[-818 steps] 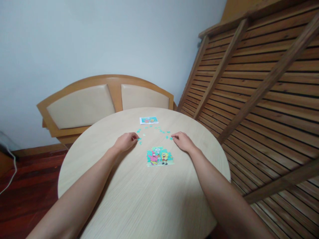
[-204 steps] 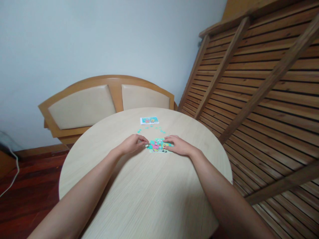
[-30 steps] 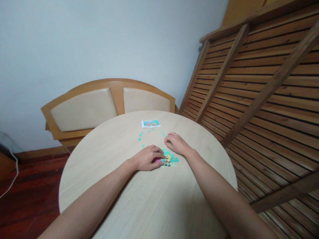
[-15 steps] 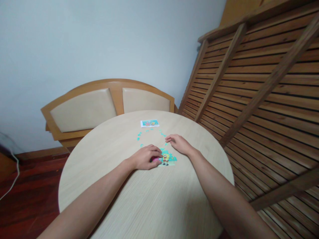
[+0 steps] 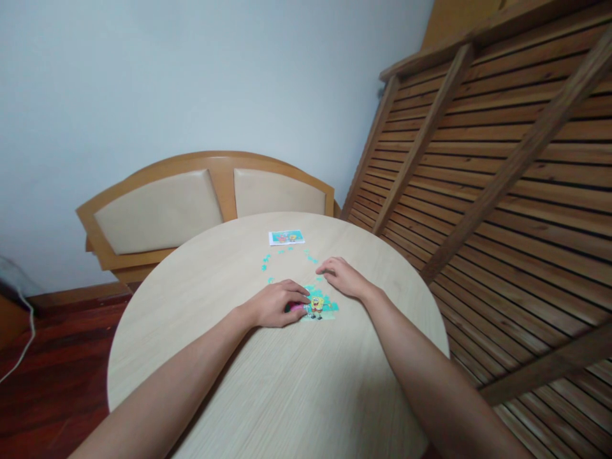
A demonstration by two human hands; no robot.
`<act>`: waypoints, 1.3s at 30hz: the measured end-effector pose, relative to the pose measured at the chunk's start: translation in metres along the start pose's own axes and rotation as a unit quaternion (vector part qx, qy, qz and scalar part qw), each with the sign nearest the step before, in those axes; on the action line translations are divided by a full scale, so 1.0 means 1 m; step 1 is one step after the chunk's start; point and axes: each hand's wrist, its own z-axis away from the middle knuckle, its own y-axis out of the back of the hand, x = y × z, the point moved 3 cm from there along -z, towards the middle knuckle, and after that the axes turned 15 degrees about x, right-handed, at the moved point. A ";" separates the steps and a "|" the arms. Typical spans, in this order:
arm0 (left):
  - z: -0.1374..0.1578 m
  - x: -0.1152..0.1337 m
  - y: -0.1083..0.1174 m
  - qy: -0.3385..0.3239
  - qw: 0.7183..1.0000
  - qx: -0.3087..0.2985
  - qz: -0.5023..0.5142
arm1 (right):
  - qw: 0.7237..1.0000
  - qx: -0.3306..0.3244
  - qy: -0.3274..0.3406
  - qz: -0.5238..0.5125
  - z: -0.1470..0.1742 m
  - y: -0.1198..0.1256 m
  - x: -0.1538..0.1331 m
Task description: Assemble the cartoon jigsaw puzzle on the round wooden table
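A partly assembled jigsaw puzzle [image 5: 326,307] with a yellow cartoon figure and turquoise background lies flat on the table. My left hand [image 5: 281,303] rests over its left side, fingers spread, covering most of a pink figure there. Just beyond the puzzle's upper right, my right hand [image 5: 343,278] is held low with its fingers loosely bent and nothing visible in them. Small turquoise puzzle pieces [image 5: 264,262] lie scattered in a loose ring past both hands. One loose piece [image 5: 312,259] is close to my right fingertips.
A picture card [image 5: 286,238] showing cartoon figures lies near the far edge of the round wooden table [image 5: 287,395]. Behind the table stands a padded headboard [image 5: 222,191]. A slatted wooden frame [image 5: 478,191] leans on the right.
The view has shifted very slightly. My right fingertips have moved a little near the loose pieces, while my left hand stays on the puzzle.
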 end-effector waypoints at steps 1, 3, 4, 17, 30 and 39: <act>0.000 0.000 0.001 0.001 1.000 -0.001 0.000 | 1.000 0.004 -0.010 0.009 0.000 0.001 0.000; 0.000 0.001 0.001 0.000 1.000 -0.004 -0.001 | 0.999 0.001 -0.026 0.021 0.000 0.002 0.000; 0.000 0.002 0.002 -0.003 1.000 -0.005 -0.001 | 0.999 -0.006 -0.032 0.023 0.000 0.002 0.000; -0.002 0.016 -0.009 -0.047 0.999 -0.019 -0.001 | 0.996 -0.020 -0.082 0.027 0.000 -0.013 -0.010; 0.004 -0.037 0.010 0.241 0.959 0.146 -0.026 | 0.978 0.030 -0.128 -0.164 -0.010 -0.022 -0.053; 0.005 -0.044 -0.002 0.297 0.936 0.177 0.062 | 0.987 0.002 -0.103 -0.124 -0.009 -0.027 -0.062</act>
